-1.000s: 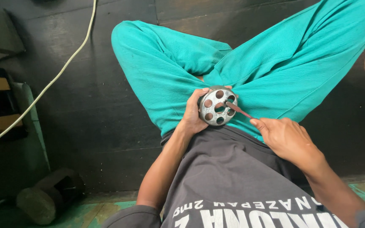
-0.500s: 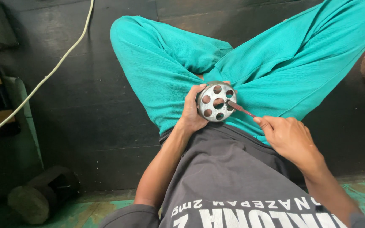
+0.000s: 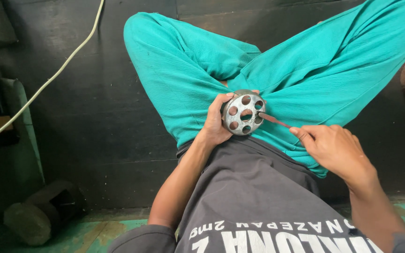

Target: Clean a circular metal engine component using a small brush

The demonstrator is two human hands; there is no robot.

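A: Anything different from a second back?

B: Small shifts only. The round metal disc with holes [image 3: 243, 113] sits a touch higher and further left in view than before; it drifts up between the earlier pictures and settles there.

A: The hands?

B: The left hand [image 3: 216, 122] rides along with the disc, same drift. The right hand [image 3: 333, 149] edges slightly upward, its thin reddish tool [image 3: 274, 121] lying a little flatter, tip now at the disc's right-hand holes rather than crossing its face.

A: The surroundings?

B: The view itself slides. The wooden mallet [image 3: 38, 213] on the floor sits further left, and the cream cable [image 3: 48, 82] moves left too.
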